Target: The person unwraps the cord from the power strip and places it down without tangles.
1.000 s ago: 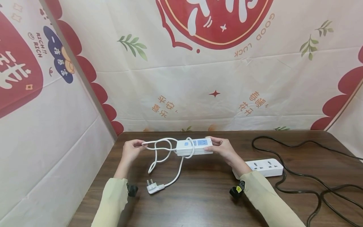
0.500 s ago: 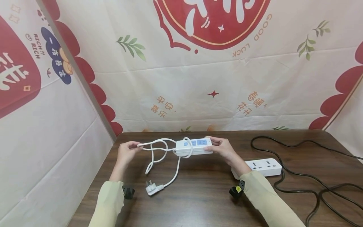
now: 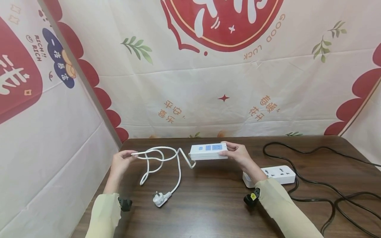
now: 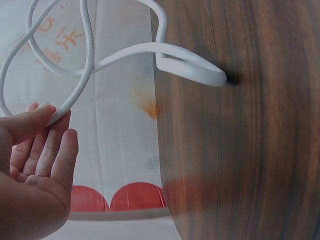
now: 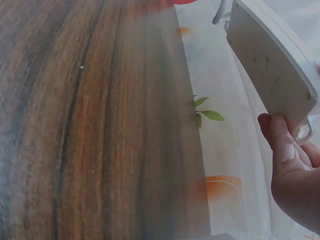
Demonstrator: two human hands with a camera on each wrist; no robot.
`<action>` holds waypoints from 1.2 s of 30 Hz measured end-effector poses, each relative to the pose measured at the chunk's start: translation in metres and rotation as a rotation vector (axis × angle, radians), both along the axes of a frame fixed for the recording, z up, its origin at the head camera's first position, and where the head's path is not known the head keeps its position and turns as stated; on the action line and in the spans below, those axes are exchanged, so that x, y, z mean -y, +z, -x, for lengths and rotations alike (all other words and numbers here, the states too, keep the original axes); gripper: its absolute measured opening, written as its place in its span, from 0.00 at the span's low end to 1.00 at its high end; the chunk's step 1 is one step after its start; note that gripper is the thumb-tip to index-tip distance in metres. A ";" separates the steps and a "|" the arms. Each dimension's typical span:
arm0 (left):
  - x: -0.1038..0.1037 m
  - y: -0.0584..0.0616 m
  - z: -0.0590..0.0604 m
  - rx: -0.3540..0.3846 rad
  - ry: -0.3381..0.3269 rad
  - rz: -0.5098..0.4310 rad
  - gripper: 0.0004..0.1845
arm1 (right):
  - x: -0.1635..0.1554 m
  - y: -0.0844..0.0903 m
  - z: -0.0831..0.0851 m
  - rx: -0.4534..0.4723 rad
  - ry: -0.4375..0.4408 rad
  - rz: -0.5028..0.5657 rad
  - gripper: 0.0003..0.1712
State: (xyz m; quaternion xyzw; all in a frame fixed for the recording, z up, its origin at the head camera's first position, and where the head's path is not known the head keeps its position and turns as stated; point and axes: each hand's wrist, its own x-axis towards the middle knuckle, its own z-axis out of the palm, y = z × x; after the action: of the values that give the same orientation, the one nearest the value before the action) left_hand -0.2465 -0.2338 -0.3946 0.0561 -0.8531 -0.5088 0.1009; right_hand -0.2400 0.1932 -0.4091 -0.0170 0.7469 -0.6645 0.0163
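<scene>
My right hand (image 3: pixel 238 154) grips the right end of a small white power strip (image 3: pixel 208 155) with blue sockets, lifted above the table. In the right wrist view the underside of the power strip (image 5: pixel 270 60) faces the camera, with the thumb pressed against it. Off to the left, my left hand (image 3: pixel 121 161) pinches a loop of the white cord (image 3: pixel 166 148) between thumb and fingers. The left wrist view shows the cord (image 4: pixel 87 45) hanging in loose loops from that pinch. Below the loops, the three-pin plug (image 3: pixel 160 199) dangles at the cord's end.
A second white power strip (image 3: pixel 279 176) lies on the brown wooden table (image 3: pixel 202 205), partly behind my right forearm. A black cable (image 3: pixel 324 185) winds across the table's right side. Printed cloth walls (image 3: pixel 190 109) stand at the back and left.
The cord loop that crossed over the power strip is now off it. My left hand has moved left with the cord; my right hand has shifted slightly right with the strip.
</scene>
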 end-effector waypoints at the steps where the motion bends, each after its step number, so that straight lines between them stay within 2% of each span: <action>1: 0.003 -0.001 0.000 -0.007 0.002 -0.005 0.12 | 0.000 0.002 0.000 0.000 -0.004 0.001 0.38; 7: 0.016 -0.003 -0.004 -0.052 0.038 -0.022 0.09 | 0.001 0.006 0.000 0.000 -0.020 0.032 0.37; 15: 0.038 -0.004 -0.007 -0.021 0.110 0.048 0.13 | 0.003 0.004 0.004 0.015 -0.024 0.015 0.39; 24: 0.060 -0.005 -0.015 -0.040 0.189 0.087 0.13 | 0.005 0.004 0.007 0.016 -0.013 0.013 0.39; 26: 0.066 -0.009 -0.015 -0.066 0.185 0.045 0.12 | 0.006 0.004 0.007 0.012 -0.007 0.014 0.39; 31: 0.078 -0.011 -0.019 -0.067 0.221 0.090 0.10 | 0.007 0.004 0.007 0.012 -0.001 0.019 0.39; 33: 0.081 -0.009 -0.021 -0.044 0.250 0.161 0.12 | 0.008 0.004 0.006 0.013 0.000 0.021 0.39; 36: 0.087 -0.008 -0.022 -0.027 0.265 0.188 0.13 | 0.009 0.004 0.005 0.014 0.002 0.027 0.40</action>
State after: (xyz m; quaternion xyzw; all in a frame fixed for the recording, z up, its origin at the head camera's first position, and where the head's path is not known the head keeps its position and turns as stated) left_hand -0.2240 -0.3210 -0.4024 0.1519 -0.8807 -0.4095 0.1833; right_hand -0.2454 0.1839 -0.4050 -0.0133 0.7377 -0.6746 0.0222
